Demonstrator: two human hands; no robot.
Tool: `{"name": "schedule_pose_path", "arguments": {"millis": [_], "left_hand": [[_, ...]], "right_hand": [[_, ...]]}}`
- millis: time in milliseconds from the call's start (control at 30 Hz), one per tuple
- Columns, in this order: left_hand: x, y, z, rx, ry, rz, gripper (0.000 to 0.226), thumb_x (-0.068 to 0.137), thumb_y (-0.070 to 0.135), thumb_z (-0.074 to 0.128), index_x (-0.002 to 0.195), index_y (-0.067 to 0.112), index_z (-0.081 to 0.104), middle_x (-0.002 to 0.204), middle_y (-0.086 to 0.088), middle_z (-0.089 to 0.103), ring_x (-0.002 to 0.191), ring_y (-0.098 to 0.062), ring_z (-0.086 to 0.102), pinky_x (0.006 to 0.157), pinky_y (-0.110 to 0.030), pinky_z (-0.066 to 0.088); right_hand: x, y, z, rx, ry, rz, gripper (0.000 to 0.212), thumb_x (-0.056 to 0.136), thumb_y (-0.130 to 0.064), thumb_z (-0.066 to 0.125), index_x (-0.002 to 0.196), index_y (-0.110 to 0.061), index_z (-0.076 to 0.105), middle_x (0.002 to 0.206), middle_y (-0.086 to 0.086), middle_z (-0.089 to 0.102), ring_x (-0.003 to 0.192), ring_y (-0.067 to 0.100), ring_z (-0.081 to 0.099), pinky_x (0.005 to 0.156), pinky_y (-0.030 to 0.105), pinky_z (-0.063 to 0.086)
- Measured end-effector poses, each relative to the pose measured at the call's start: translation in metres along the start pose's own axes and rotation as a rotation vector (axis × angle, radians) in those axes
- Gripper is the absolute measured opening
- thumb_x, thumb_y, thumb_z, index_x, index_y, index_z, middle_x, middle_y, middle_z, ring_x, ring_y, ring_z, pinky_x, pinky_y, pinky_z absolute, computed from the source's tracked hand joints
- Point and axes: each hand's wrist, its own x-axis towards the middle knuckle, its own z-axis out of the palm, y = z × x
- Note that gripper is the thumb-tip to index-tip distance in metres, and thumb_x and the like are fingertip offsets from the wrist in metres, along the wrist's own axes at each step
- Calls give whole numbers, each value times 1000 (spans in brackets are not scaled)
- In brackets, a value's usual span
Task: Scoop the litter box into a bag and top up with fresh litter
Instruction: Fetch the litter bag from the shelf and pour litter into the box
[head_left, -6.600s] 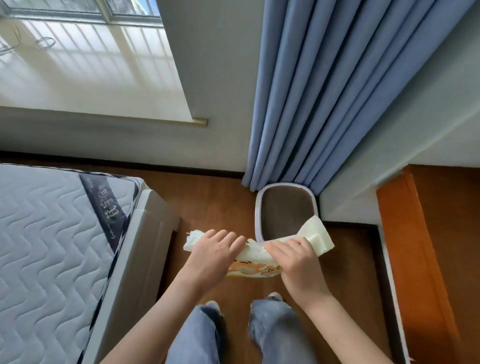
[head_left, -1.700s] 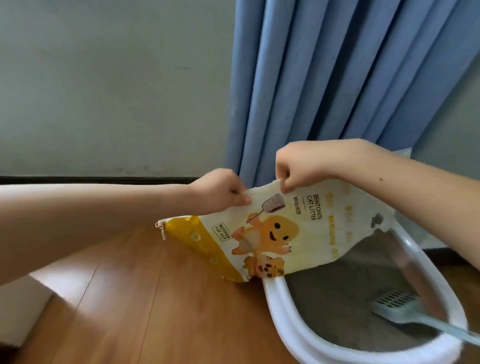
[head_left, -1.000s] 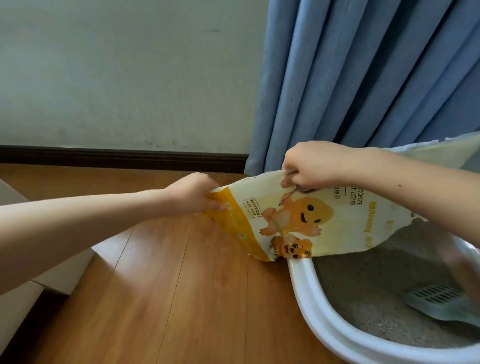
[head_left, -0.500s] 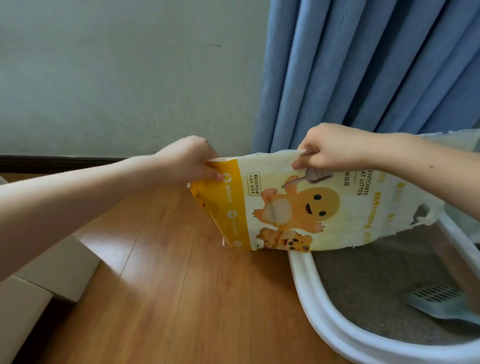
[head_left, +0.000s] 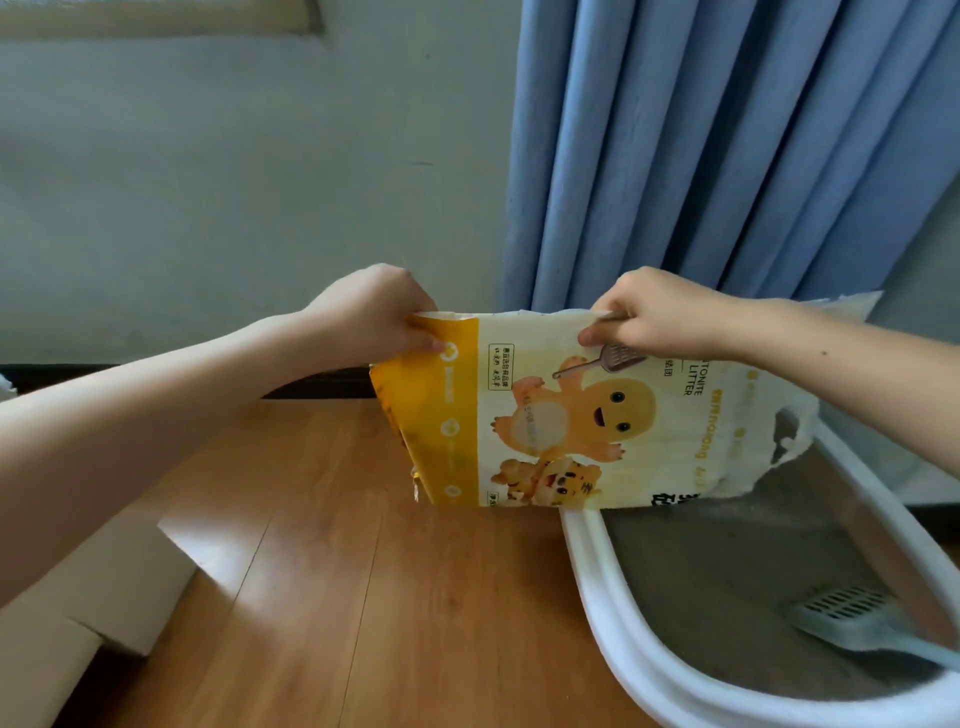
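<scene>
Head | left hand (head_left: 374, 312), right hand (head_left: 660, 314) pinch litter bag (head_left: 571, 415) top | bag hangs below grip

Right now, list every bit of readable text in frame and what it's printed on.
"TONITE" over "LITTER": on the litter bag, printed sideways below the right hand; the start of the upper word is hidden by that hand.
Small boxed label near the bag's yellow stripe, by the left hand: Chinese characters, too small to read.
Pale vertical lettering right of the cartoon figure: too faint to read.
Large dark characters at the bag's bottom edge: cut off.
Nothing else carries text.
</scene>
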Motion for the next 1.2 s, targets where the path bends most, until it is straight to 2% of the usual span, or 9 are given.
{"name": "schedule_pose_path", "arguments": {"millis": [267, 367, 433, 533, 733, 900, 1000, 1100, 1200], "left_hand": [[-5, 9, -26, 14, 159, -30, 19, 85, 35, 68, 91, 19, 75, 73, 6, 60, 72, -21, 57, 59, -29, 46], [-6, 13, -34, 72, 228, -54, 18, 85, 34, 66, 69, 27, 67, 61, 11, 51, 65, -20, 49, 52, -24, 34], [-7, 16, -37, 74, 275, -63, 16, 85, 35, 66, 74, 25, 70, 62, 9, 55, 68, -23, 52, 55, -25, 37], [-8, 20, -42, 122, 314, -39, 18, 85, 35, 65, 83, 20, 74, 71, -1, 61, 73, -29, 55, 61, -29, 44], [-5, 25, -57, 290, 333, 19, 27, 89, 35, 58, 68, 19, 62, 64, 1, 56, 66, -30, 53, 57, -29, 40], [2, 31, -68, 343, 344, 41, 21, 90, 33, 58, 77, 21, 69, 66, 0, 54, 67, -31, 51, 59, -29, 37], [2, 33, -69, 365, 332, 49, 21, 90, 34, 57, 83, 22, 73, 75, -2, 61, 70, -30, 53, 59, -31, 41], [4, 32, -69, 374, 315, 51, 22, 91, 36, 56, 87, 23, 74, 81, -2, 66, 74, -29, 57, 61, -32, 47], [6, 32, -70, 381, 313, 60, 20, 92, 35, 56, 91, 26, 73, 84, 1, 66, 75, -28, 58, 63, -33, 49]], "right_hand": [[-3, -4, -13, 58, 82, -46, 42, 93, -33, 60, 58, -10, 57, 55, 3, 53, 46, 8, 44, 54, 30, 38], [-3, -3, -13, 125, 117, -52, 46, 93, -32, 60, 70, 8, 56, 64, 20, 52, 52, 17, 48, 58, 32, 40], [-5, -1, -14, 173, 134, -63, 44, 93, -31, 60, 74, 9, 61, 71, 25, 60, 58, 25, 57, 60, 32, 45], [-7, -2, -15, 221, 151, -73, 37, 93, -30, 60, 74, 1, 68, 77, 17, 69, 70, 25, 66, 70, 35, 53], [-8, -2, -13, 274, 254, -80, 39, 95, -29, 58, 68, -2, 65, 76, 24, 65, 67, 35, 59, 66, 39, 51], [-7, 0, -14, 292, 275, -31, 48, 95, -29, 58, 70, 12, 54, 64, 20, 51, 59, 23, 46, 60, 28, 40], [-6, 3, -12, 307, 281, -40, 48, 94, -31, 59, 74, 13, 56, 75, 34, 57, 62, 27, 50, 62, 31, 43], [-6, 4, -10, 302, 293, -49, 48, 94, -31, 58, 74, 12, 57, 78, 34, 59, 64, 38, 53, 62, 37, 47], [-4, 5, -9, 303, 295, -61, 50, 95, -31, 58, 73, 14, 55, 76, 36, 56, 60, 35, 51, 60, 33, 43]]}}
